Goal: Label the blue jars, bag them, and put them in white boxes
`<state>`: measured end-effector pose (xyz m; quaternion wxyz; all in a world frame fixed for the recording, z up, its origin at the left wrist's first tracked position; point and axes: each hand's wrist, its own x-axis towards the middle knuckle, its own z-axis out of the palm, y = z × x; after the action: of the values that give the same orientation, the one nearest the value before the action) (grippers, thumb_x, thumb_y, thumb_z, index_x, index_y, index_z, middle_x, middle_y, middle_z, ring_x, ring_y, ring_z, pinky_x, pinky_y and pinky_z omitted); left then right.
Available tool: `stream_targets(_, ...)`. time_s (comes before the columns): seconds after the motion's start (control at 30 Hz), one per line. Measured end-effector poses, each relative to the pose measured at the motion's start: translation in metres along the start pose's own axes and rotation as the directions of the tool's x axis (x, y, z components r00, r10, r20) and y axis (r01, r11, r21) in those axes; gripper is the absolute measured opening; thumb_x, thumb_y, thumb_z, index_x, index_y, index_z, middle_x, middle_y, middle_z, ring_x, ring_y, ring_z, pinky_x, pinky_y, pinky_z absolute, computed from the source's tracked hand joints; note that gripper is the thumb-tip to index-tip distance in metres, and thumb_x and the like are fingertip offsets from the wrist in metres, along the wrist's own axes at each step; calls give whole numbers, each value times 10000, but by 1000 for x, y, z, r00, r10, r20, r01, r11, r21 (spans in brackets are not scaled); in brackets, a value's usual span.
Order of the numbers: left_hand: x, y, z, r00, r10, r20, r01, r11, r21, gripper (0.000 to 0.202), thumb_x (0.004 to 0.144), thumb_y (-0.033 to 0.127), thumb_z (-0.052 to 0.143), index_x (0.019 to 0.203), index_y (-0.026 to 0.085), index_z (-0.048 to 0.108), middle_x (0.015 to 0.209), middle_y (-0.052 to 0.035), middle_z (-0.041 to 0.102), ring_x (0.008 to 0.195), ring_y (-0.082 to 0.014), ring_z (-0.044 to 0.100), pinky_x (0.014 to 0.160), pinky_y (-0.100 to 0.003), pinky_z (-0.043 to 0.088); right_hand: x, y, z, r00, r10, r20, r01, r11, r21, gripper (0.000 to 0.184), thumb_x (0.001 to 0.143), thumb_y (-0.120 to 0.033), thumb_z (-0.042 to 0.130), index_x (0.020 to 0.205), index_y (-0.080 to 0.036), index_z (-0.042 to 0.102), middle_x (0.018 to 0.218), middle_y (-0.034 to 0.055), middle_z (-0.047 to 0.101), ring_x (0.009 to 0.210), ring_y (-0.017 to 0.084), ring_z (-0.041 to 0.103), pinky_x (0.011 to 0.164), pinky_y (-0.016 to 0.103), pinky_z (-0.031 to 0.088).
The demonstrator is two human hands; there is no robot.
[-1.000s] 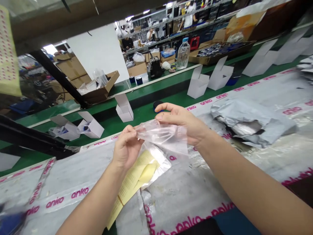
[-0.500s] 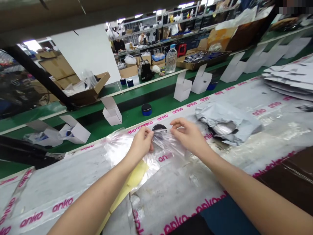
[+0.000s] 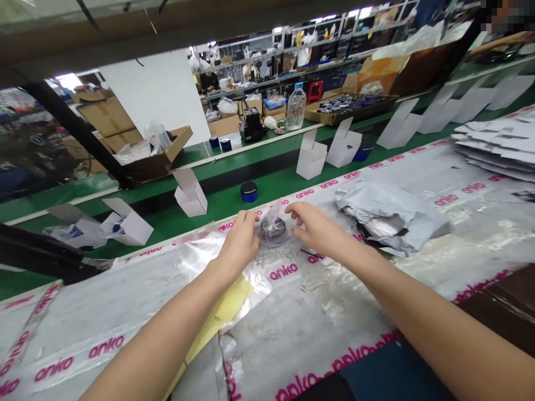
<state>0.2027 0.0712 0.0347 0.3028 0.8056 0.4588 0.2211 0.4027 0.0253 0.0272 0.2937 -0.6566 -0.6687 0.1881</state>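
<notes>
A dark-lidded round jar point(image 3: 273, 229) sits on the covered bench between my hands, wrapped in clear thin plastic that bunches up in a tuft over the lid. My left hand point(image 3: 241, 238) is close against the jar's left side, fingers bent and slightly parted; whether they touch the plastic is unclear. On the other side, my right hand point(image 3: 313, 227) holds nothing, its curled fingers apart from the thumb. Clear plastic sheets point(image 3: 200, 257) and a yellow paper point(image 3: 229, 303) lie under and beside my left forearm.
Beyond, a blue jar with black lid point(image 3: 249, 191) stands on the green conveyor point(image 3: 225, 214), among open white boxes point(image 3: 191, 195). To the right lie a torn grey plastic bag point(image 3: 393, 217) and stacked flat white cartons point(image 3: 495, 145). A water bottle point(image 3: 296, 108) stands behind.
The loose plastic that was spread toward me from the jar is now gathered up over its lid. My fingers have loosened from the plastic, and my right hand has come clear of it.
</notes>
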Motion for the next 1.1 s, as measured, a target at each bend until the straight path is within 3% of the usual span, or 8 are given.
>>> stream_targets(0.13, -5, -6, 2, 977, 167, 132, -113, 932, -344, 773, 752, 45, 698, 1459, 211, 433, 1463, -130, 547, 1311, -274, 559, 1150, -444, 413, -2, -6, 5, 994, -20, 106, -26, 909, 415, 643, 676, -144, 743, 1283, -248, 559, 1344, 100, 612, 1201, 287, 602, 955, 405, 516)
stream_targets(0.23, -6, -1, 2, 991, 6, 133, 72, 816, -574, 811, 759, 96, 750, 1490, 207, 417, 1497, -151, 523, 1307, -300, 570, 1123, -467, 453, 2, -16, 10, 988, 52, 146, -124, 831, 543, 514, 744, -223, 738, 1221, -219, 547, 1070, 86, 710, 968, 252, 687, 797, 377, 569)
stream_targets(0.33, -9, 10, -12, 955, -221, 198, 292, 576, -763, 785, 815, 157, 748, 1510, 193, 384, 1459, -187, 550, 1121, -277, 689, 961, -440, 580, 3, -30, 7, 979, 115, 171, -196, 776, 600, 356, 887, -422, 652, 1155, -202, 572, 866, 70, 699, 745, 207, 662, 592, 302, 525)
stream_targets(0.5, -12, 16, -43, 876, -215, 432, 482, 338, -808, 392, 991, 166, 479, 1373, 92, 528, 964, -156, 734, 757, -208, 770, 697, -273, 623, 6, -51, 10, 990, -31, 141, -60, 799, 598, 385, 752, -331, 774, 1107, -211, 687, 1048, 83, 710, 806, 194, 641, 636, 289, 522)
stream_targets(0.63, -16, 12, -49, 840, -258, 477, 542, 399, -739, 384, 1041, 318, 418, 1277, 75, 599, 1022, -177, 724, 717, -198, 773, 622, -220, 606, 20, -52, 21, 994, 8, 110, -66, 843, 534, 180, 751, -279, 721, 895, -174, 742, 692, 30, 666, 588, 162, 582, 544, 282, 467)
stream_targets(0.77, -17, 2, -41, 923, -277, 265, 383, 709, -592, 429, 975, 270, 559, 1382, 138, 548, 1056, -151, 726, 595, -160, 731, 557, -243, 591, 33, -54, 22, 993, 44, 113, -94, 863, 496, 291, 841, -362, 624, 958, -127, 749, 503, -13, 534, 422, 134, 447, 448, 286, 392)
stream_targets(0.93, -10, -8, -41, 955, -281, 99, 287, 777, -560, 488, 905, 68, 469, 1385, 108, 540, 647, -26, 676, 497, -166, 674, 538, -271, 571, 34, -67, 28, 987, -142, 77, 114, 951, 287, 550, 732, -425, 764, 1229, -199, 696, 1125, 121, 666, 836, 239, 660, 747, 375, 544)
stream_targets(1.1, -39, -14, -72, 973, -97, -211, -25, 859, -511, 365, 883, 116, 522, 1220, 207, 628, 1192, -98, 705, 599, -102, 670, 602, -263, 555, 43, -75, 38, 936, -192, 296, 256, 946, -198, 508, 806, -341, 723, 1291, -228, 625, 1243, 141, 601, 1034, 315, 665, 818, 408, 527)
